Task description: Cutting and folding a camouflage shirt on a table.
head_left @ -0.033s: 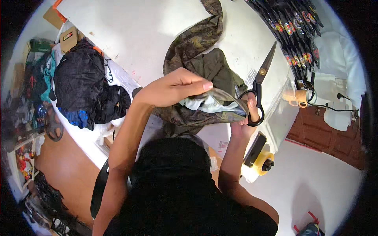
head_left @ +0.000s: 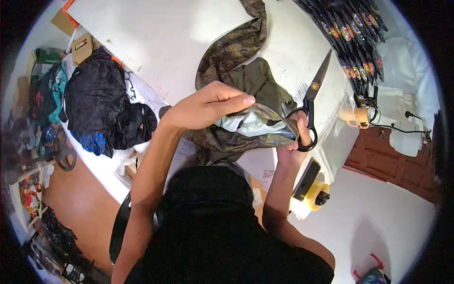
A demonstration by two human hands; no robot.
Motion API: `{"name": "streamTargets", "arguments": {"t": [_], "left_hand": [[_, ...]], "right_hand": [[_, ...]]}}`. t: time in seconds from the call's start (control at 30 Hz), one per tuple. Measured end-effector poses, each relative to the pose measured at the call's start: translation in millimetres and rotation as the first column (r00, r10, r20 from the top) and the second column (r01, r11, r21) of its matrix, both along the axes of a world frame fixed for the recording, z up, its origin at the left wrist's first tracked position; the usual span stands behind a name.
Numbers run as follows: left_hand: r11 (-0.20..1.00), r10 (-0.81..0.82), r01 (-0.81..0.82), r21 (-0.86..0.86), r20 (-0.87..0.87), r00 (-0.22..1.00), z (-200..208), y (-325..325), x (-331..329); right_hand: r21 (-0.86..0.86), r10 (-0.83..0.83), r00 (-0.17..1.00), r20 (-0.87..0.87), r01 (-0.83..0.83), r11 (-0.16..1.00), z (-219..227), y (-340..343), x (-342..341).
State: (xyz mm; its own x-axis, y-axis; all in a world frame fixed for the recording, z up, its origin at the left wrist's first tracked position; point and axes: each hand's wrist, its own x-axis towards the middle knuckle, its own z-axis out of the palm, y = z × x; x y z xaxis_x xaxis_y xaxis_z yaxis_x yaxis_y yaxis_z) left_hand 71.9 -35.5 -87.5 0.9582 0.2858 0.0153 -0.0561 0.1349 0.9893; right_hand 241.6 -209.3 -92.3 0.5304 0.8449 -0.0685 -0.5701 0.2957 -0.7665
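Olive-brown camouflage cloth [head_left: 226, 140], mid-frame, is opened to its pale inside [head_left: 248, 125], left hand [head_left: 215, 105] pinching its edge, right hand [head_left: 299, 135] holding cloth and black scissors [head_left: 315, 86], no cut apparent.

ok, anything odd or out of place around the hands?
No clear spill or damage. Slightly odd: the right hand holds scissors while also seeming to grip the camouflage garment; the blades point away from it, over the white table.
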Motion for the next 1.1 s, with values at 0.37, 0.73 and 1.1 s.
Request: {"name": "streamTargets", "arguments": {"t": [0.37,0.73,1.1], "left_hand": [[0.793,0.308,-0.327,-0.513,-0.125,0.943,12.5,-29.3,3.0],[0.724,0.334,-0.308,-0.617,-0.078,0.939,19.5,-63.4,13.3],[0.767,0.367,-0.338,-0.545,-0.058,0.928,17.1,-64.5,11.0]], "right_hand": [[-0.178,-0.255,0.858,0.447,0.364,0.914,26.2,3.1,-4.2],[-0.168,-0.086,0.777,0.623,0.241,0.956,45.8,13.3,-43.6],[-0.157,-0.229,0.882,0.411,0.316,0.936,45.0,8.1,-34.1]]}}
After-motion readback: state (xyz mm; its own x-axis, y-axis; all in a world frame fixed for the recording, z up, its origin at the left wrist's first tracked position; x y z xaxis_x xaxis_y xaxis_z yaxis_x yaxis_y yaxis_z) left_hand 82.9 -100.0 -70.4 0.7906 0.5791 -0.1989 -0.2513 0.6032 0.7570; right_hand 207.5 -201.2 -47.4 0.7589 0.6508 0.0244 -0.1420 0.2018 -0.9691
